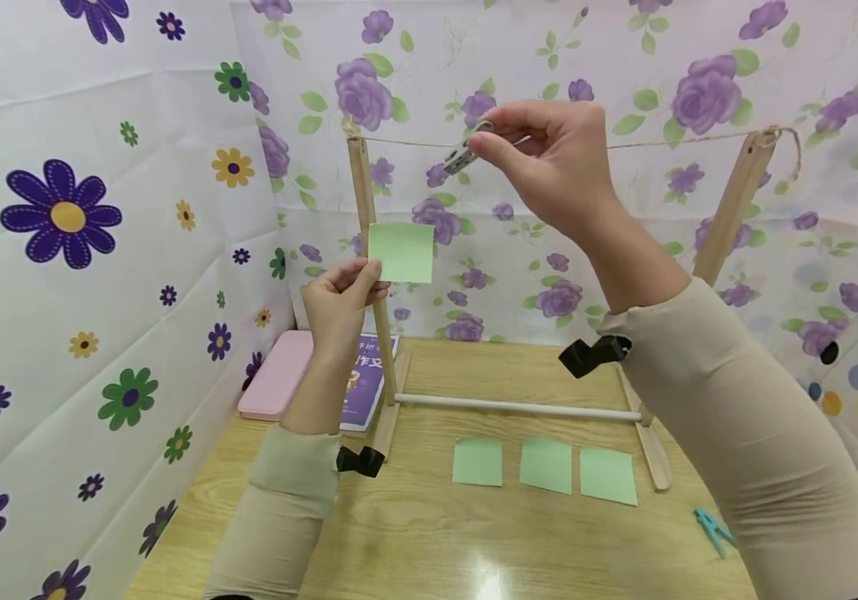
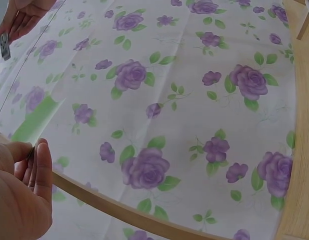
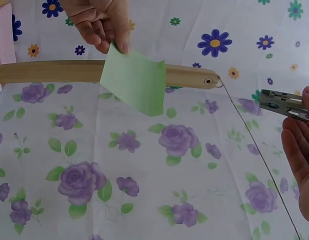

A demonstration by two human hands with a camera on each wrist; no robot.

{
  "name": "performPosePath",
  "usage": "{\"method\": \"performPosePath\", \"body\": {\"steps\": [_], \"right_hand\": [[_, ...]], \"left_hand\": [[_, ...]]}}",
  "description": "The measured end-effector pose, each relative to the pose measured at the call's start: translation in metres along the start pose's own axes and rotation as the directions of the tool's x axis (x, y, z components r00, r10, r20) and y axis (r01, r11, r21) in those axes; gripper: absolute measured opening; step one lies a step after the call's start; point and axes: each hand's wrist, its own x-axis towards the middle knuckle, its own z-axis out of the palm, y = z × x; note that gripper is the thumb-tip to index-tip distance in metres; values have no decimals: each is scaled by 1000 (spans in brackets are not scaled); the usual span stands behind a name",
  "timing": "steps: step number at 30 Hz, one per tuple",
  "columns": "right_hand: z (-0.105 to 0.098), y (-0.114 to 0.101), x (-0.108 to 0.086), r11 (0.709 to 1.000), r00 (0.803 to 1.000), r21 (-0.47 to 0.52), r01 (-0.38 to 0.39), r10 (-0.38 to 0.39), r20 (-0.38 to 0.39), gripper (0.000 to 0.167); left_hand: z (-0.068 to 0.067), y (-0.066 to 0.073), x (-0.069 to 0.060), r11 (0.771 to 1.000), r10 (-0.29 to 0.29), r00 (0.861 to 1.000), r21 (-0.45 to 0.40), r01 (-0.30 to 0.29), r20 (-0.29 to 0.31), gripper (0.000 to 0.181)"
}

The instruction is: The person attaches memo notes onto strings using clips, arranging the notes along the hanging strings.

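Green note (image 1: 401, 253): near the centre toward 11 o'clock, in front of a wooden post (image 1: 363, 183) and below the string (image 1: 410, 142)
Left hand (image 1: 339, 296): mine at 9 o'clock, pinching that note by its lower left corner
Right hand (image 1: 560, 158): I hold it raised between 1 and 2 o'clock, gripping a silver clip (image 1: 462, 155) near the string
Tabletop (image 1: 429, 533): three more green notes (image 1: 546, 465) between 4 and 5 o'clock, a blue clip (image 1: 714, 531) at 4
Pink case (image 1: 276, 375): 8 o'clock
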Motion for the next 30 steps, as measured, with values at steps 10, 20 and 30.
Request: {"method": "performPosePath", "body": {"steps": [10,20,30], "right_hand": [[19,2,31,991,1000,-131,-20,19,-9,15],[39,-2,55,975,994,-203,-89,101,49,18],[50,-1,57,963,989,-260,-68,100,110,18]], "left_hand": [[3,10,8,1000,18,1000,-7,-18,-12,17],[8,21,18,995,23,1000,-98,-24,-14,15],[17,27,27,983,22,1000,-184,-23,-7,12]]}}
